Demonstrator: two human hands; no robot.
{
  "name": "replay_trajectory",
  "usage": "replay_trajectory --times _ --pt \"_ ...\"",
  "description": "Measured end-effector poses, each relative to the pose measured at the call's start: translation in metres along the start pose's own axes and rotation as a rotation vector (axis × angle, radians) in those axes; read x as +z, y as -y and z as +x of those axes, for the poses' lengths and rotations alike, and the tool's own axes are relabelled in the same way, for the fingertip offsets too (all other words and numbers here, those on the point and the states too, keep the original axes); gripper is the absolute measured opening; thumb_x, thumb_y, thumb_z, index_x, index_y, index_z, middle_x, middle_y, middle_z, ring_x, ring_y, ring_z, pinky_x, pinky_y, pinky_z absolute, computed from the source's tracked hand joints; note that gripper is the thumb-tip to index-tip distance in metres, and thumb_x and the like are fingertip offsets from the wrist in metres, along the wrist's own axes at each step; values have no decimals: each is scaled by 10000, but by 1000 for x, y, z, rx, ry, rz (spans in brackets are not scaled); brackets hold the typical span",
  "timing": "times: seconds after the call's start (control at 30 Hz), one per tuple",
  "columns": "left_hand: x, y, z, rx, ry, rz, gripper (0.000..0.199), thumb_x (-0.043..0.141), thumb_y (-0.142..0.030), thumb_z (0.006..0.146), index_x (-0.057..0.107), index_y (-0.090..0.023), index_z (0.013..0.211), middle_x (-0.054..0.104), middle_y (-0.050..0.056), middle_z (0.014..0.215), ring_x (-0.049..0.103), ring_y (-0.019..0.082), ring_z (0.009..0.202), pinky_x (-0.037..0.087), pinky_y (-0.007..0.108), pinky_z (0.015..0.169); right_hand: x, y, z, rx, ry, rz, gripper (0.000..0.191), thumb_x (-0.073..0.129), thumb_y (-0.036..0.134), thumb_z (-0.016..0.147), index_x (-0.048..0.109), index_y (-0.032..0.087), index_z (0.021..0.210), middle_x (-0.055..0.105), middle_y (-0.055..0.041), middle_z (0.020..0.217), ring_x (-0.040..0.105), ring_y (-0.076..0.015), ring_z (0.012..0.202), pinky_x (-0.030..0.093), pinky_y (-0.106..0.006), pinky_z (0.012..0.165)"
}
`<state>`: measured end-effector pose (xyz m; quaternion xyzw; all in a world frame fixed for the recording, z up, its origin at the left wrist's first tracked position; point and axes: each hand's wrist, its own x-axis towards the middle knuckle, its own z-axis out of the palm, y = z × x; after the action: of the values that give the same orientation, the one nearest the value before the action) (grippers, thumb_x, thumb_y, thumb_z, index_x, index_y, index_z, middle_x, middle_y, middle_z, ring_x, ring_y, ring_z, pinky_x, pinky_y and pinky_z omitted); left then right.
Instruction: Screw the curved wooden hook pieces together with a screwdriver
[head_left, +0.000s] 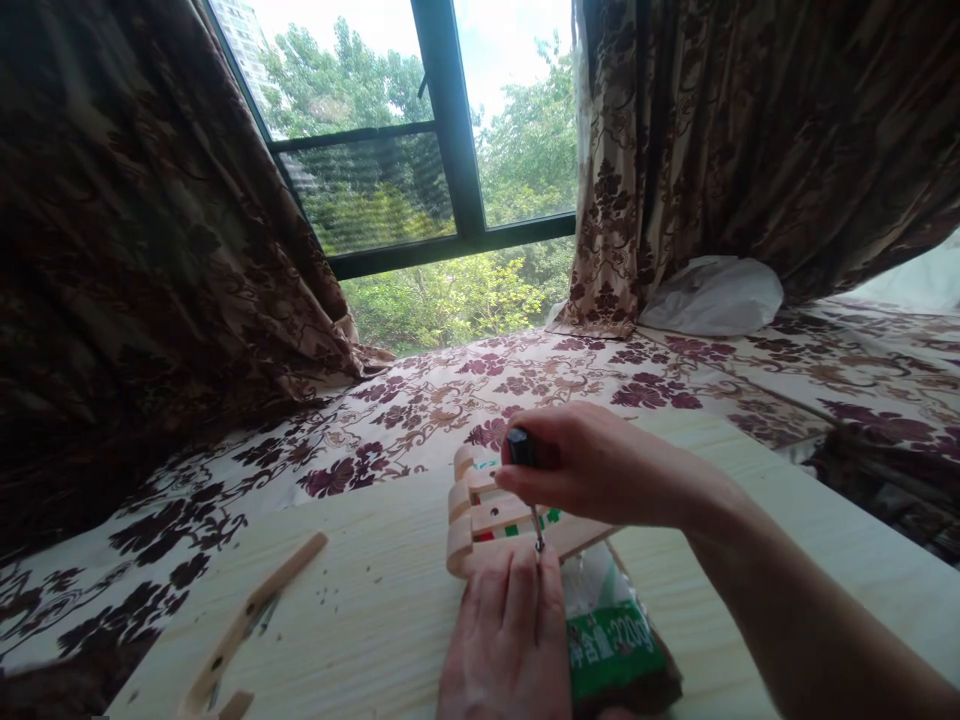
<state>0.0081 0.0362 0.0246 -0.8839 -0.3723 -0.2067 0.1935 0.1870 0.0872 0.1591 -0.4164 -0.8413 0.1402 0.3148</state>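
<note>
My right hand [577, 465] is closed around the black handle of a screwdriver [521, 448]. The screwdriver's metal shaft points down, its tip at a screw in a slatted wooden piece [491, 515] with rounded ends. My left hand [510, 625] lies on the near slat of that piece, fingers stretched out just below the screwdriver tip. Under the piece and beside my left hand is a green and clear plastic packet [615, 640] with white printing. Part of the slatted piece is hidden by my hands.
A pale wooden board [360, 570] carries the work. At its left lie a bent wooden part [255, 615] with dark holes and scattered small dark bits. Behind are a flowered cloth [420, 400], a white plastic bag [712, 295], curtains and a window.
</note>
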Motion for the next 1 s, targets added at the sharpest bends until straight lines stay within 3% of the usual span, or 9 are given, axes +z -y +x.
replay_trajectory --times 0.1,0.17,0.4,0.57,0.67,0.9,1.0 --pt "-2 1 1 3 -16 -16 836 415 -726 792 334 -132 1374 482 123 1318 423 294 1228 388 402 1011 -4 7 -5 -47 85 37 101 556 246 797 550 186 715 459 66 582 363 -62 535 262 -210 505" --pt "-3 0 2 2 -20 -34 851 413 -742 782 336 -132 1371 483 131 1314 427 299 1225 390 413 1010 -5 7 -5 -52 102 58 166 547 252 807 514 179 662 414 69 553 335 -61 525 256 -205 493" --pt "-5 1 2 -10 18 -8 872 481 -740 746 351 -140 1366 475 119 1325 426 304 1228 399 408 1011 -1 -4 1 21 -20 -1 333 528 405 850 441 179 622 415 52 558 350 -71 535 230 -230 494" --pt "-12 8 4 98 50 74 900 481 -740 748 347 -99 1365 498 132 1306 485 297 1169 458 385 945 -6 5 -5 -45 59 18 108 557 263 808 563 188 731 467 59 600 366 -68 548 260 -215 511" --pt "-14 9 5 109 41 87 899 481 -742 745 358 -98 1360 515 136 1289 502 298 1152 470 385 929 -8 7 -6 -59 87 44 90 549 225 799 568 184 721 443 58 585 358 -70 545 253 -216 502" --pt "-15 6 4 94 60 71 875 529 -693 747 349 -102 1366 504 140 1305 493 308 1166 473 402 933 -2 -7 4 87 -42 -45 328 528 396 851 423 180 628 389 49 582 320 -75 544 215 -241 503" --pt "-14 6 4 71 70 63 883 521 -707 741 350 -104 1364 507 135 1298 488 308 1170 465 405 949 -2 -3 1 27 -43 -65 275 546 367 840 450 182 661 425 52 595 321 -72 547 217 -239 509"
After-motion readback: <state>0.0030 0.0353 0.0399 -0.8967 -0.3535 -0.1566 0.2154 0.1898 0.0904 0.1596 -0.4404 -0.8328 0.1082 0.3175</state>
